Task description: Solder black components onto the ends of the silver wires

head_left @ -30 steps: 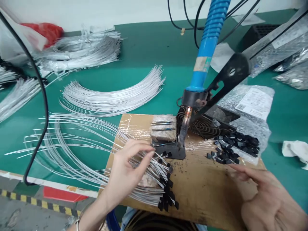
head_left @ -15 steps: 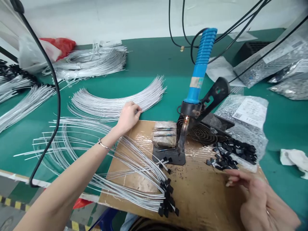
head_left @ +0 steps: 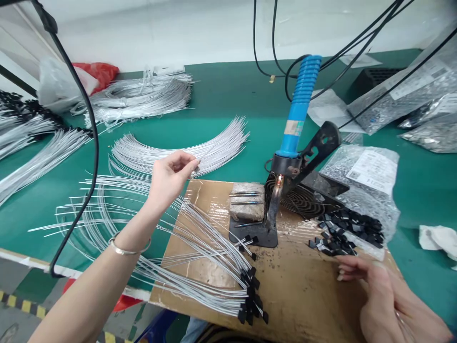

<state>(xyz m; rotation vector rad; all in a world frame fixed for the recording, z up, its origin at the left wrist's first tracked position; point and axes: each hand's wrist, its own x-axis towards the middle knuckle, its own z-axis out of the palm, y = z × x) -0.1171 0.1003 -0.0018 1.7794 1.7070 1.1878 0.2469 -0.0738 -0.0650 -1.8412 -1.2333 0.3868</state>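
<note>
My left hand (head_left: 169, 176) is lifted above the green bench, thumb and fingers pinched on one thin white wire (head_left: 207, 153) from the curved fan of loose white wires (head_left: 171, 155). My right hand (head_left: 378, 295) rests low at the right on the brown board (head_left: 303, 290), fingers curled, just below a heap of small black parts (head_left: 342, 233); whether it holds one is hidden. Wires with black ends (head_left: 214, 271) lie across the board's left side. A blue-handled soldering iron (head_left: 296, 128) stands in its black holder (head_left: 253, 233) in the middle.
More white wire bundles (head_left: 139, 97) lie at the back left. A black cable (head_left: 84, 143) hangs across the left. Silver plastic bags (head_left: 371, 171) and a round wire grille (head_left: 300, 197) sit right of the iron. A grey block (head_left: 246, 202) carries thin pins. White tissue (head_left: 439, 236) lies far right.
My left hand left the black-ended wires, reached back to the loose wire fan, and now lifts away pinching one wire. My right hand stayed near the black parts, fingers curling.
</note>
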